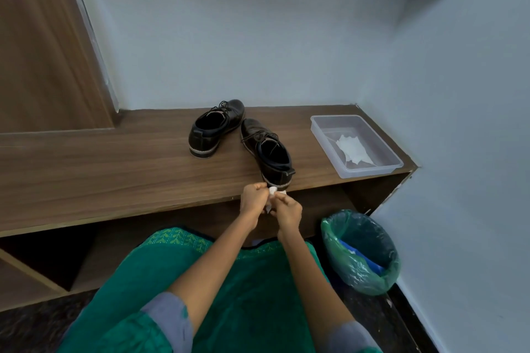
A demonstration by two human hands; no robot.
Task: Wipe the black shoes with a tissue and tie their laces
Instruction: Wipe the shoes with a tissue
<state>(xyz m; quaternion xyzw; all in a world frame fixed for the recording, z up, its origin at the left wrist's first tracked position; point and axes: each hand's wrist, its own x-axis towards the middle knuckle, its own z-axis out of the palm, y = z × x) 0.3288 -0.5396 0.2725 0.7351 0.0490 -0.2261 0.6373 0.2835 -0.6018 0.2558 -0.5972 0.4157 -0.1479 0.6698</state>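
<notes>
Black leather shoes stand on the wooden surface (pixel 114 169), both with laces loose. The near shoe (pixel 268 152) has its heel at the front edge and its long axis running away from the person, toe pointing up and slightly left. The far shoe (pixel 216 127) lies just beside it on the left, toe angled right, so the two toes nearly meet.

Both hands meet just below the near shoe's heel. The left hand (pixel 252 199) and right hand (pixel 288 210) each pinch a small wad of white tissue (pixel 272 190) between curled fingers, apparently folding or bunching it. The tissue sits almost against the heel.

Key relation: the near shoe lies directly ahead of the fingers, heel first, and both hands are about equally close. Wiping would likely start at the heel and work forward along the axis.

A clear plastic tray (pixel 324 135) holding another tissue stands to the right. A lined bin (pixel 361 264) stands on the floor below it.
</notes>
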